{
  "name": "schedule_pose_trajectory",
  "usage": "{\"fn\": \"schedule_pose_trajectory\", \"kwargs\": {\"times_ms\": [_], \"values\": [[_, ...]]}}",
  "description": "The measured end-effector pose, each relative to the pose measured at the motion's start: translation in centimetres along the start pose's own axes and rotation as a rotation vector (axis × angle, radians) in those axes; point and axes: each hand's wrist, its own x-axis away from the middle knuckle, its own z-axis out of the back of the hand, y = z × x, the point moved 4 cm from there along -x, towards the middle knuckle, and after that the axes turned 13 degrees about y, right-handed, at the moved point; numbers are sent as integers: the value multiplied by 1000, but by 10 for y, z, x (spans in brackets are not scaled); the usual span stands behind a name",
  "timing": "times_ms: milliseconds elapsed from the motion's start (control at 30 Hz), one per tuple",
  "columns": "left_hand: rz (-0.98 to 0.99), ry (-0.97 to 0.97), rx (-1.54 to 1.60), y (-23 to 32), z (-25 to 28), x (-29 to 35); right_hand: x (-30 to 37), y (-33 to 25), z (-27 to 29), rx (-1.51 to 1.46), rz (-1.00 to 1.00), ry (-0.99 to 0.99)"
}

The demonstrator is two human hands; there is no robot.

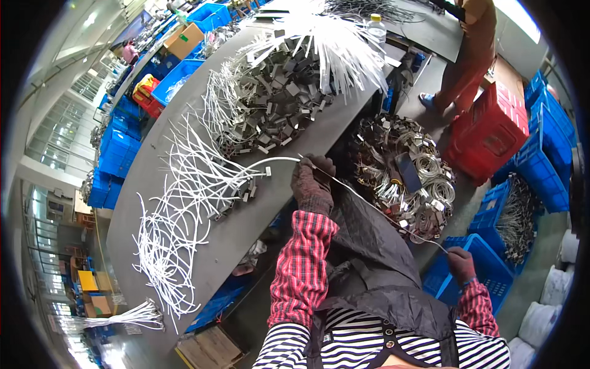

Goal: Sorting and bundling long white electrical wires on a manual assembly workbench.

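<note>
A thin white cable runs in a slanting line between my two gloved hands. My left hand, in a dark glove, is closed round it above the table's near edge. Beyond that hand a thicker white stretch of the cable reaches left toward a tangle of white cables on the grey table. Lower and far to the right, my right hand pinches the cable's other end, over a blue crate. Past the tangle lies a heap of cables with dark grey box-shaped parts.
A bundle of white strips and a clear bottle lie at the table's far end. Coiled cables and a phone-like dark slab fill a container beside me. Red crates and blue crates stand right. A person stands beyond.
</note>
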Motion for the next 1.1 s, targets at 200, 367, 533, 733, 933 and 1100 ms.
{"fn": "schedule_pose_trajectory", "kwargs": {"times_ms": [200, 367, 533, 733, 933, 1100], "values": [[-108, -75, 77, 26, 10, -24, 6, -1, 19, 23, 13, 62], [-134, -98, 53, 31, 10, -17, -2, 19, 4, -93, 98, 95], [13, -324, -61, 2, 20, 32, -11, -6, -75, -193, -111, -129], [-166, -399, -354, -25, 60, 62, -20, -153, -247, -296, 183, -397], [-299, -375, -252, 94, 55, 31, -7, -215, -283, -334, -90, -611], [-365, -294, -378, 93, 56, 41, 12, -255, -310, -281, 94, -696]]}}
